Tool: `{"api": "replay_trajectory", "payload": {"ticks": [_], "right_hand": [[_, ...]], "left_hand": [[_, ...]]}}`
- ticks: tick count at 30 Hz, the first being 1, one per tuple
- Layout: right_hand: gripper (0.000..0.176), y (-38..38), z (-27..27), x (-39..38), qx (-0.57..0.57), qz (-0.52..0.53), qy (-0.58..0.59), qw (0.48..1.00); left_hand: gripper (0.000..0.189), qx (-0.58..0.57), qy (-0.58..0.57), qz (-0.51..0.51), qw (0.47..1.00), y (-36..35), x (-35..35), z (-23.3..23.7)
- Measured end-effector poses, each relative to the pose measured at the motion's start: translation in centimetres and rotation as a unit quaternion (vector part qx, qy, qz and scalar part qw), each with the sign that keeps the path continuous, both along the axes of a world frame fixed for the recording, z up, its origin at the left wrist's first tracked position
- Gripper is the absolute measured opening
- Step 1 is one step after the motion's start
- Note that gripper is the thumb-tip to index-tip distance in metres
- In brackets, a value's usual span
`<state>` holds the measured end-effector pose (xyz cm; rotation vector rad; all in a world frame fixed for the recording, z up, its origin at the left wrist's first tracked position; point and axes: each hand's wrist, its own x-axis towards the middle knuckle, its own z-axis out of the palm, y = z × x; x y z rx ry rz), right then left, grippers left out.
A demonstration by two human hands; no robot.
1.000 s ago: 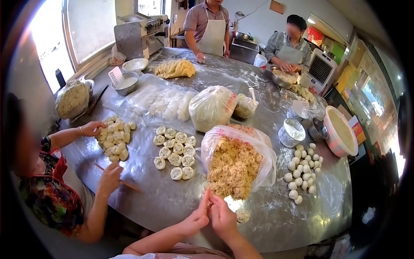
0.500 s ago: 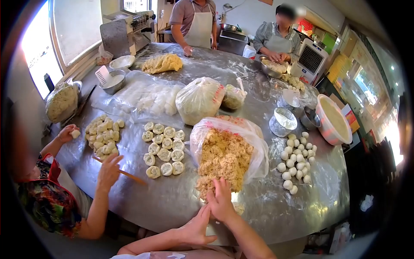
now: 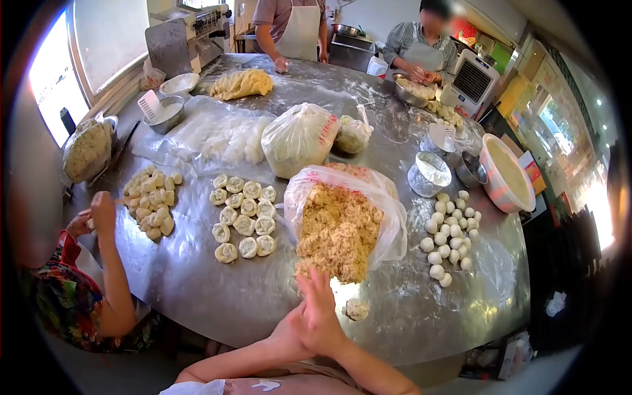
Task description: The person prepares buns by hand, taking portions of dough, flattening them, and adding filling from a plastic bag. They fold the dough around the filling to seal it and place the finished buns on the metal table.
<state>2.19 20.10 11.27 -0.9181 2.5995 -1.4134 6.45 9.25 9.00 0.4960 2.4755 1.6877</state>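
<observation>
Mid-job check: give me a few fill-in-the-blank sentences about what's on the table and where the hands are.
The crumbly filling sits in an open ___ bag.
The round white dough balls lie to the ___ of that bag.
The left hand and right hand are pressed ___ at the near edge of the table.
Missing: plastic; right; together.

bare table (image 3: 217, 289) beside filling bag (image 3: 342, 227)
</observation>
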Motion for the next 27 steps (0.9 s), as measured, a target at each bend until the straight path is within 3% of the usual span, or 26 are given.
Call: {"api": "replay_trajectory", "payload": {"ticks": [3, 7, 8, 11, 12, 16, 20, 22, 25, 27], "right_hand": [[0.071, 0.8, -3.0, -2.6, -0.017, -0.131, -0.102, 0.986], [0.068, 0.3, 0.1, 0.8, -0.077, 0.008, -0.053, 0.996], [0.067, 0.2, 0.4, 1.2, -0.065, 0.003, -0.073, 0.995], [0.06, 1.0, -1.0, 0.8, -0.045, -0.004, -0.057, 0.997], [0.045, 1.2, -0.9, 0.9, -0.025, -0.009, -0.013, 1.0], [0.029, 1.4, -0.2, 1.2, 0.011, -0.039, 0.088, 0.995], [0.021, 1.8, -0.1, 2.0, 0.028, -0.047, -0.016, 0.998], [0.02, 2.0, -0.7, 2.6, 0.015, -0.053, -0.061, 0.997], [0.016, 2.9, -1.7, 2.4, 0.014, -0.055, -0.001, 0.998], [0.01, 4.7, -2.4, 1.4, 0.05, -0.123, 0.042, 0.99]], "left_hand": [[0.068, -0.06, -0.075, -0.013, 0.995, 0.7, 0.7, 2.8], [0.058, -0.088, 0.07, 0.015, 0.994, -0.3, 0.1, 1.4], [0.047, -0.09, 0.06, 0.023, 0.994, -0.5, -0.2, -0.8], [0.033, -0.145, -0.068, 0.047, 0.986, -1.2, -0.6, -1.3], [0.024, -0.127, 0.015, 0.103, 0.986, -1.1, -0.2, -2.1], [0.028, -0.054, 0.023, 0.12, 0.991, -1.7, 0.3, -1.4], [0.015, 0.002, -0.011, 0.161, 0.987, -1.4, 0.6, -1.9], [0.013, -0.031, -0.11, 0.117, 0.987, -1.5, 1.4, -2.3], [0.019, -0.025, -0.257, 0.031, 0.966, -1.9, 1.5, -0.6], [0.026, 0.007, -0.314, -0.034, 0.949, -2.1, 1.6, 0.9]]}}
